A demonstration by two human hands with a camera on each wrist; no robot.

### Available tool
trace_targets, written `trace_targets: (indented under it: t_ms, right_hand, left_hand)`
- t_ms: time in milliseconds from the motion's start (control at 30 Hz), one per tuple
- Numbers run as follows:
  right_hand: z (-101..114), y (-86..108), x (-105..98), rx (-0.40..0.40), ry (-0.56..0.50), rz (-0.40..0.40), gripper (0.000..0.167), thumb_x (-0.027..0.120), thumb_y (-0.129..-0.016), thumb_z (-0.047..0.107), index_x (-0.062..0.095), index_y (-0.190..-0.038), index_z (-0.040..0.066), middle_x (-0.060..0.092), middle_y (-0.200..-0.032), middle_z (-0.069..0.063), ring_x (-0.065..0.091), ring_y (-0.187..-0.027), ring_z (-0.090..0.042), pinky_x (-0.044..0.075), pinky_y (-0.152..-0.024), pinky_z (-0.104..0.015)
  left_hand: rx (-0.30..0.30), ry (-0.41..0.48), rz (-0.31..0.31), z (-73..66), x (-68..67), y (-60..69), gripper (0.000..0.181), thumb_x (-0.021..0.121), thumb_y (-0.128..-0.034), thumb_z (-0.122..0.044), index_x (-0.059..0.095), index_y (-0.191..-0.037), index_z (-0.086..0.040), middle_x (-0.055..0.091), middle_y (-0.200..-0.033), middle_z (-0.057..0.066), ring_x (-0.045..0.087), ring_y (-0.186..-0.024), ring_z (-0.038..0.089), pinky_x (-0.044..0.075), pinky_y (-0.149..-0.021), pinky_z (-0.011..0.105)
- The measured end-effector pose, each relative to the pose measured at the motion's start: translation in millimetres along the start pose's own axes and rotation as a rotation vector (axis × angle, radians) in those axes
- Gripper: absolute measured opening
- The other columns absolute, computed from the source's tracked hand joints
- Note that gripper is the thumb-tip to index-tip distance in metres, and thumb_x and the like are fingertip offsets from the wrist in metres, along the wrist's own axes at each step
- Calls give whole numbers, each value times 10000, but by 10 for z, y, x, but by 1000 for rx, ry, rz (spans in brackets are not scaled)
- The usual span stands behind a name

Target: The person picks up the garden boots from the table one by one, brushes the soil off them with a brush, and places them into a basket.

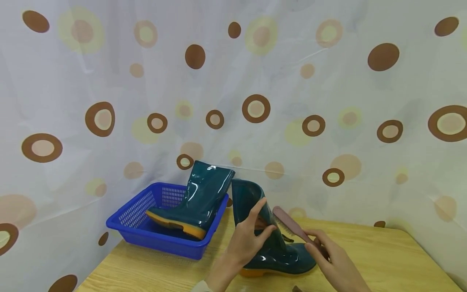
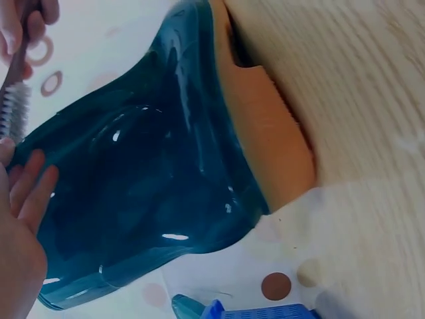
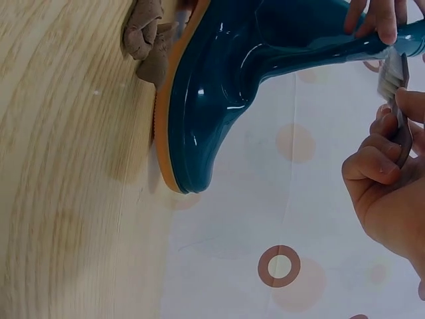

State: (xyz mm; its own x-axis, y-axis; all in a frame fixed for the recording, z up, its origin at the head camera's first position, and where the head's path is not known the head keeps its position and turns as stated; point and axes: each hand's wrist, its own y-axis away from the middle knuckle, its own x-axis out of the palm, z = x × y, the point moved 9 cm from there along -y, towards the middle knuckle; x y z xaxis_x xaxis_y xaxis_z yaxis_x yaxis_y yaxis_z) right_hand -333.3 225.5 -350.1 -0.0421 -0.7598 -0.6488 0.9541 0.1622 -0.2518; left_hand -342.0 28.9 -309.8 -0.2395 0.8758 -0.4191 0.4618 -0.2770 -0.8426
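A dark green rubber boot [image 1: 292, 259] with an orange sole stands upright on the table. My left hand [image 1: 246, 239] touches the side of its shaft, fingers mostly straight and thumb spread toward the front edge. In the left wrist view, the left fingers [image 2: 36, 186] lie against the glossy shaft. My right hand [image 1: 333, 259] grips the handle of a long mauve brush [image 1: 288, 222] with pale bristles. Those bristles face the front of the boot shaft, close to the left fingertips; whether they touch the boot is hard to tell.
To the left, a blue plastic basket [image 1: 157, 241] holds a second green boot [image 1: 208, 190], leaning on its rim. A crumpled brown lump [image 3: 143, 33], perhaps cloth, lies beside the sole on the wooden table [image 1: 383, 251]. A dotted curtain [image 1: 277, 146] hangs behind.
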Motion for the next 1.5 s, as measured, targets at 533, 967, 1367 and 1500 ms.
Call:
trace_targets:
  t_ms: [533, 967, 1367, 1500]
  right_hand:
    - [-54, 5, -144, 12, 43, -56, 413, 506, -1035, 384, 532, -1365, 138, 552, -845, -46, 466, -623, -90, 372, -559, -263]
    - [75, 78, -314, -116, 99, -181, 331, 522, -1039, 296, 565, -1312, 113, 513, -786, 11, 431, -601, -42, 350, -523, -239]
    - [59, 61, -322, -91, 95, -163, 365, 509, -1040, 343, 550, -1345, 145, 516, -787, 9, 436, -588, -58, 351, -530, -252]
    - [54, 54, -322, -89, 108, -163, 365, 515, -1038, 340, 552, -1340, 138, 507, -766, 0, 427, -579, -60, 342, -528, -255]
  left_hand:
    - [-82, 79, -74, 80, 117, -233, 722, 642, -925, 39, 301, -1525, -173, 652, -979, 116, 721, -818, 162, 562, -717, 142]
    - [-107, 159, -100, 71, -97, -552, 670, 633, -925, 53, 343, -1491, -159, 649, -978, 157, 741, -840, 244, 576, -692, 199]
    - [-170, 127, -52, 129, -257, -625, 659, 582, -924, 117, 391, -1462, -212, 628, -968, 153, 732, -874, 276, 583, -730, 228]
    - [-196, 105, -49, 188, -322, -589, 653, 561, -942, 101, 380, -1460, -253, 632, -999, 136, 728, -944, 274, 605, -797, 304]
